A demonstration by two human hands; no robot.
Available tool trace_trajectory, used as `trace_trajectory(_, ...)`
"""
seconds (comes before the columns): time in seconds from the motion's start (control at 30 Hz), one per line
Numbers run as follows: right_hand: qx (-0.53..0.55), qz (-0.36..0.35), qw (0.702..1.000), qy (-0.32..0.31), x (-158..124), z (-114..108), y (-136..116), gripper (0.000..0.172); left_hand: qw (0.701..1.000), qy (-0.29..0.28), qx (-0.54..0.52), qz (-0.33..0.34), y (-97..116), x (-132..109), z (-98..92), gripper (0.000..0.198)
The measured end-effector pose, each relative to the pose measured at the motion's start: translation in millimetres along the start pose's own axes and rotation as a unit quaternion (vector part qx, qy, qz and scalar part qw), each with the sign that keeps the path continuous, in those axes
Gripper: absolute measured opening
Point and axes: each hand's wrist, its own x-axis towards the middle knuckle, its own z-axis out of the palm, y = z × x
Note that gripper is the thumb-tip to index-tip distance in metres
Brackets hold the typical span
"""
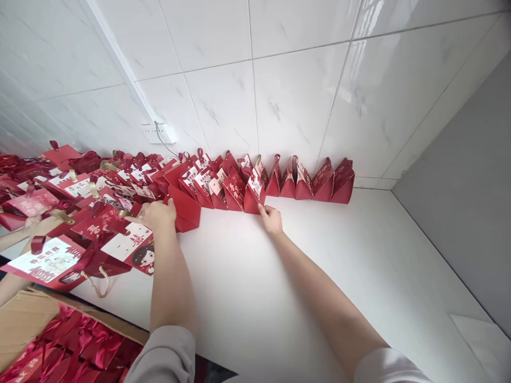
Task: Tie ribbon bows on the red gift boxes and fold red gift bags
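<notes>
White marble-patterned tiled wall [295, 96] runs along the far side, meeting a flat grey panel [463, 181] at right. Below it stretches a smooth white desk [319, 314]. On its left part crowd red card gift boxes with ribbon loops [96, 226], some bearing white printed faces. At near left, an open brown cardboard carton [27, 319] holds more red, ribboned packages. Against the wall's foot, a row of wedge-shaped red card boxes [275, 186] stands from the middle toward the right. The left hand [158, 215] is among the crowded boxes, its thumb against a plain red card box [183, 210]; its other fingers are partly hidden, so their grip cannot be told. The right hand [271, 219], fingers narrow, touches the lower near corner of a red box with a white printed face [255, 186] in the row; whether it grips is unclear. Another person's hand [34, 226] shows at far left. Behind the boxes sits a white plastic wall socket [158, 133].
</notes>
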Motion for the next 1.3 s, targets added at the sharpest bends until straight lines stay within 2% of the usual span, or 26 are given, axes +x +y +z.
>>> trace_trajectory(0.07, 0.004, -0.011, 1.0, -0.004, -2.0, -1.3, -2.7, 0.053, 0.999, -0.05, -0.003, 0.007, 7.7, -4.2, -4.1, 0.044)
trace_trajectory(0.13, 0.003, -0.029, 1.0, -0.006, -7.3, -5.0, -7.4, 0.05, 0.996, -0.081, 0.033, 0.024, 22.8, -20.1, -8.7, 0.043)
trace_trajectory(0.2, 0.0, -0.061, 0.998, -0.012, -18.4, -12.6, -13.6, 0.043, 0.986, -0.11, 0.111, 0.051, 42.5, -45.8, -14.5, 0.036)
trace_trajectory(0.27, -0.002, -0.102, 0.994, -0.03, -37.3, -25.3, -19.4, 0.032, 0.958, -0.163, 0.21, 0.105, 62.5, -78.1, -21.2, 0.031)
trace_trajectory(0.33, -0.002, -0.142, 0.988, -0.053, -64.1, -42.4, -22.6, 0.032, 0.945, -0.199, 0.214, 0.147, 80.3, -113.4, -27.5, 0.032)
trace_trajectory(0.4, -0.008, -0.206, 0.975, -0.084, -95.0, -61.5, -21.8, 0.051, 0.925, -0.234, 0.211, 0.21, 95.0, -148.3, -31.6, 0.032)
trace_trajectory(0.47, -0.031, -0.238, 0.965, -0.104, -123.1, -79.3, -17.1, 0.085, 0.908, -0.28, 0.154, 0.27, 107.2, -179.3, -30.8, 0.031)
trace_trajectory(0.5, -0.048, -0.229, 0.966, -0.106, -133.7, -87.0, -13.5, 0.096, 0.899, -0.304, 0.108, 0.296, 112.2, -192.4, -27.7, 0.031)
trace_trajectory(0.57, -0.07, -0.189, 0.976, -0.085, -144.8, -98.8, -4.2, 0.104, 0.874, -0.349, 0.005, 0.339, 119.6, -212.5, -14.1, 0.033)
trace_trajectory(0.63, -0.079, -0.147, 0.984, -0.058, -140.5, -106.5, 7.2, 0.105, 0.839, -0.392, -0.093, 0.364, 122.8, -224.3, 9.6, 0.053)
trace_trajectory(0.7, -0.08, -0.12, 0.988, -0.047, -122.7, -111.3, 19.8, 0.097, 0.827, -0.403, -0.147, 0.362, 122.3, -229.4, 40.9, 0.069)
trace_trajectory(0.77, -0.075, -0.107, 0.991, -0.042, -96.1, -113.6, 31.9, 0.078, 0.838, -0.392, -0.149, 0.349, 119.9, -230.7, 75.1, 0.08)
trace_trajectory(0.83, -0.072, -0.094, 0.993, -0.027, -66.5, -112.6, 41.6, 0.068, 0.865, -0.378, -0.131, 0.305, 117.0, -230.8, 106.4, 0.086)
trace_trajectory(0.9, -0.078, -0.069, 0.995, 0.001, -39.5, -107.4, 48.0, 0.062, 0.885, -0.354, -0.12, 0.277, 113.7, -231.5, 131.1, 0.088)
trace_trajectory(0.97, -0.084, -0.049, 0.995, 0.023, -18.8, -99.0, 51.3, 0.056, 0.897, -0.319, -0.11, 0.285, 109.2, -234.0, 147.7, 0.085)
trace_trajectory(1.1, -0.089, -0.02, 0.993, 0.074, -1.5, -84.2, 52.9, 0.056, 0.906, -0.269, -0.068, 0.319, 96.8, -242.4, 159.6, 0.084)
trace_trajectory(1.3, -0.048, 0.006, 0.992, 0.118, -10.5, -88.5, 50.5, 0.041, 0.901, -0.267, -0.024, 0.342, 78.6, -251.8, 143.8, 0.076)
